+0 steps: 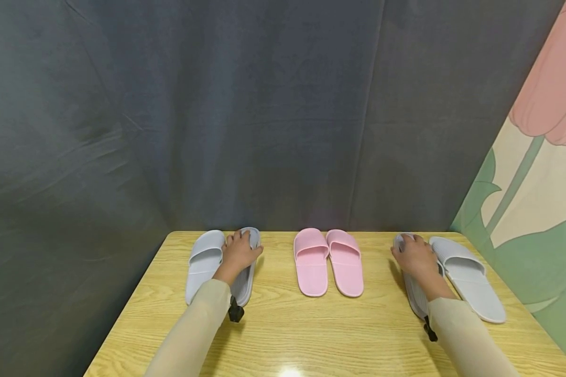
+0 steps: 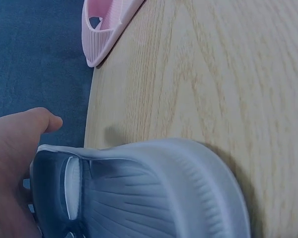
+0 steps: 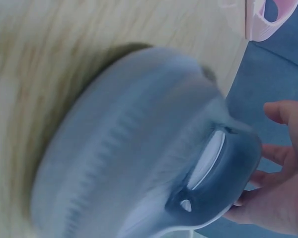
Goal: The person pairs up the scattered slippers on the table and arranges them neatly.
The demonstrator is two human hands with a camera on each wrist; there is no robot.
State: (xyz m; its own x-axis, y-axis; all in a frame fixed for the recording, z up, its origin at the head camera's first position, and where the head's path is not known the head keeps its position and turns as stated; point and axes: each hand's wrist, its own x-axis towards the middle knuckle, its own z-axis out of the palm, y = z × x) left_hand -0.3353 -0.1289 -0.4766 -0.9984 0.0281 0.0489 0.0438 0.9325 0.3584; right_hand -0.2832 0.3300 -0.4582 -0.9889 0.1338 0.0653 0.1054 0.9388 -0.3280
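In the head view my left hand [image 1: 239,252] lies over the strap of a grey slipper [image 1: 242,289] at the table's left; its thumb stands apart from the slipper [image 2: 134,198] in the left wrist view. My right hand [image 1: 416,258] rests at the strap of another grey slipper [image 1: 416,297] on the right. The right wrist view has the fingers against the strap of that slipper [image 3: 139,134], thumb held away. Beside the left grey slipper lies a white slipper [image 1: 206,262], and a second white slipper [image 1: 474,288] lies right of the other grey one.
Two pink slippers, one on the left [image 1: 313,275] and one on the right [image 1: 348,275], lie side by side mid-table. Behind the wooden table [image 1: 311,335] hangs a dark curtain [image 1: 273,115]. A wall with painted tulips [image 1: 537,209] borders the right side.
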